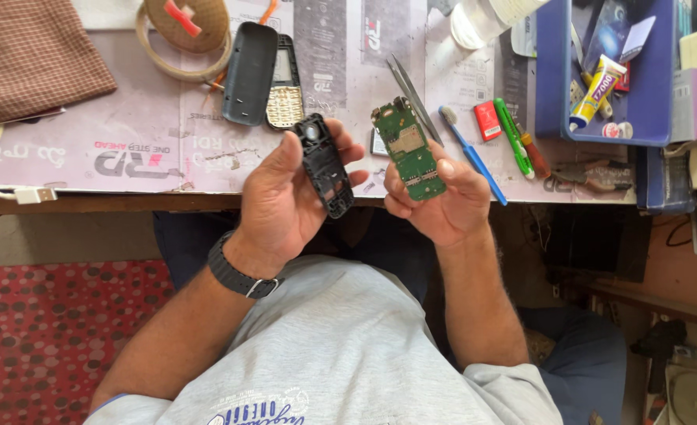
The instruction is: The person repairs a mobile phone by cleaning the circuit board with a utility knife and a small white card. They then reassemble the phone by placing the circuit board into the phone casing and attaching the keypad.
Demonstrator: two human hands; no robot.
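My left hand grips a black plastic phone frame, held upright over the table's front edge. My right hand holds a green circuit board by its lower end, thumb pressed on its right side. The two parts are side by side, a small gap between them. A dark watch strap sits on my left wrist. Just beyond the hands on the table lie a black phone back cover and a phone front with keypad.
Metal tweezers, a blue toothbrush, a green pen and a small red item lie to the right. A blue tray holds a yellow glue tube. Tape rolls and a checked cloth sit at the left.
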